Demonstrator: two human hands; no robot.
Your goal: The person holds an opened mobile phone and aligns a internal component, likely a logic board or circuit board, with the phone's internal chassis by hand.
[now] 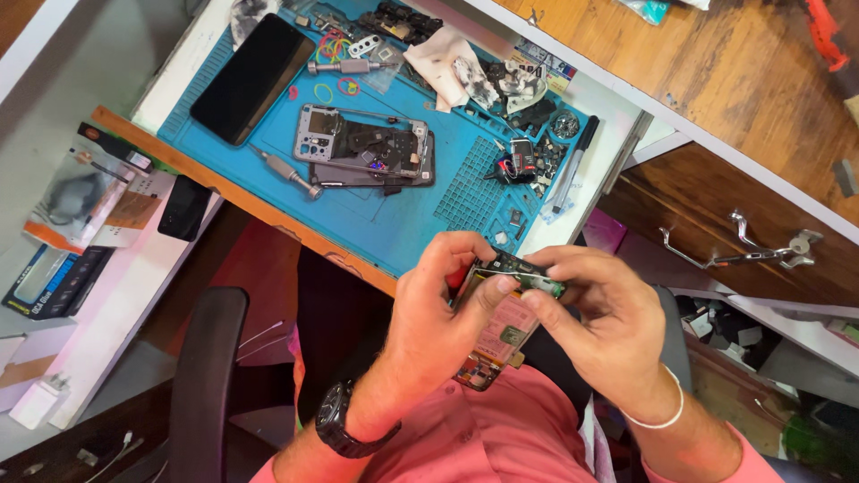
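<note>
White bench: blue repair mat, black pen, small boxes.

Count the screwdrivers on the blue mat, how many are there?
2. One silver metal screwdriver lies left of the opened phone frame; another silver metal screwdriver lies above it by the coloured rubber bands. More may hide under the clutter.

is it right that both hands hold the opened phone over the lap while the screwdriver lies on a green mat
Not quite: the mat is blue, not green. The head view shows the screwdriver lying on it, while the left hand and right hand hold the opened phone over the lap.
</note>
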